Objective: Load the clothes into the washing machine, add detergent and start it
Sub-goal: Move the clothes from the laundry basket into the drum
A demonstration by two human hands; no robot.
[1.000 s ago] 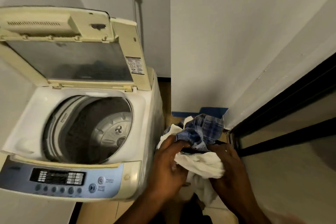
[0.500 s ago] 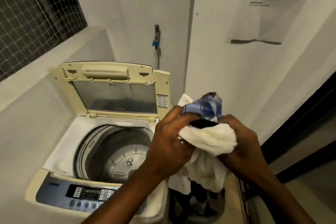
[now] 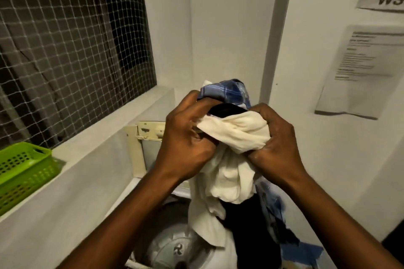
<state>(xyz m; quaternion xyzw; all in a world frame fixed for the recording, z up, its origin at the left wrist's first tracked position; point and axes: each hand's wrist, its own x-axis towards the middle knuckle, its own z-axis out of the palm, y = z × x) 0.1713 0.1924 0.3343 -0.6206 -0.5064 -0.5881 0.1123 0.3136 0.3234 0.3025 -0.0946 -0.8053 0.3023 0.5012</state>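
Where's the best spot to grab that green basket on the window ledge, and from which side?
Take the green basket by the handle slot under the rim of its right end wall. Come from the side toward the washing machine and hook up under the rim through that slot. The other end runs out of the picture, so a second handle can't be confirmed.

Both hands, left [image 3: 188, 137] and right [image 3: 273, 144], gripped a bundle of clothes [image 3: 234, 135] above the open washer [image 3: 175, 244], a green basket [image 3: 24, 172] resting on the ledge [image 3: 91, 150] beneath a netted window [image 3: 65, 46].
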